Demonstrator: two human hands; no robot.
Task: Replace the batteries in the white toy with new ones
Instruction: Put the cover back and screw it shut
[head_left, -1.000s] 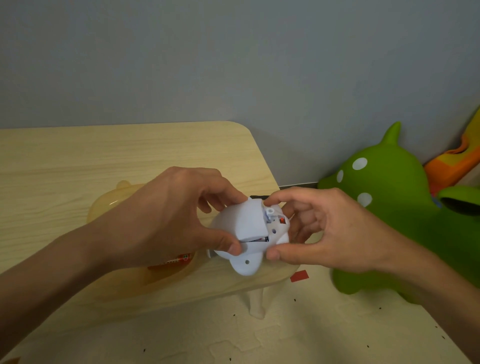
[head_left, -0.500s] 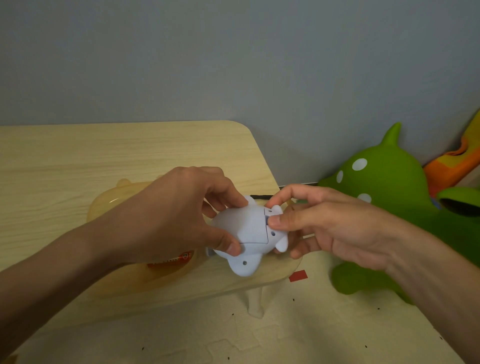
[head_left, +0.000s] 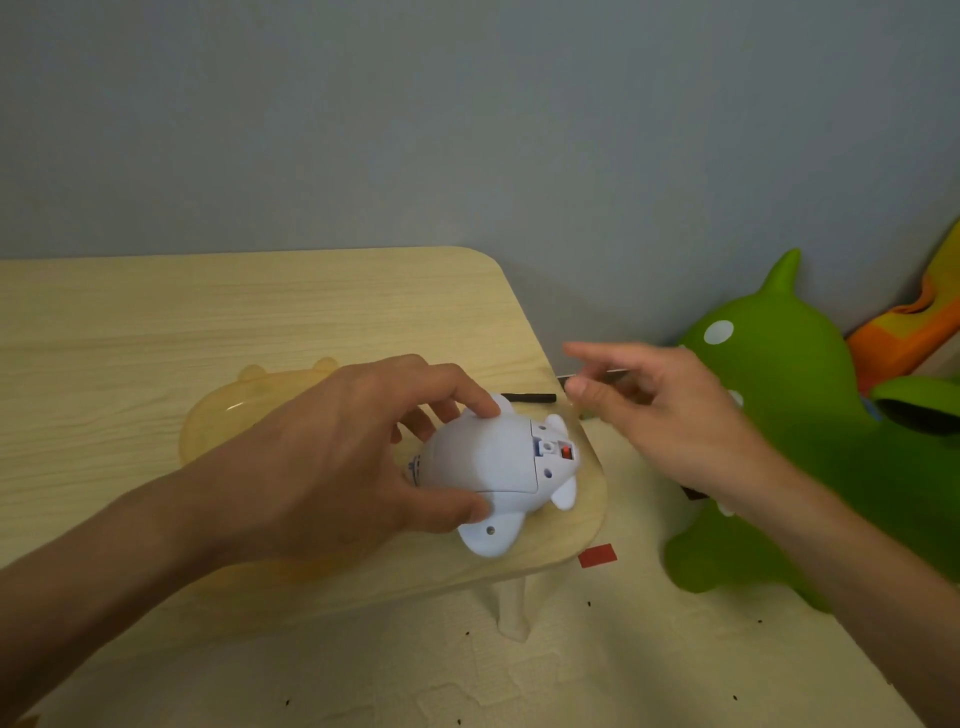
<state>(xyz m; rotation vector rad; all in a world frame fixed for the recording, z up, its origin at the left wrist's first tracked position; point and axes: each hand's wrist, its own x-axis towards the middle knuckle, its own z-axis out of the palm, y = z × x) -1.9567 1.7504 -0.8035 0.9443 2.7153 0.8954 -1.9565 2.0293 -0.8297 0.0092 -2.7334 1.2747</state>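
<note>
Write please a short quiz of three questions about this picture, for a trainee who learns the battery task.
1. True or false: the right hand is touching the white toy.
2. Which hand holds the toy down on the wooden table? A) left B) right C) both
3. Fill in: the battery cover on the toy looks ____ (open / closed).

Key:
1. False; it is in the air beside the toy, blurred.
2. A; the left hand grips it with thumb and fingers.
3. Closed; it sits flush with the body, next to the small red switch.
</note>
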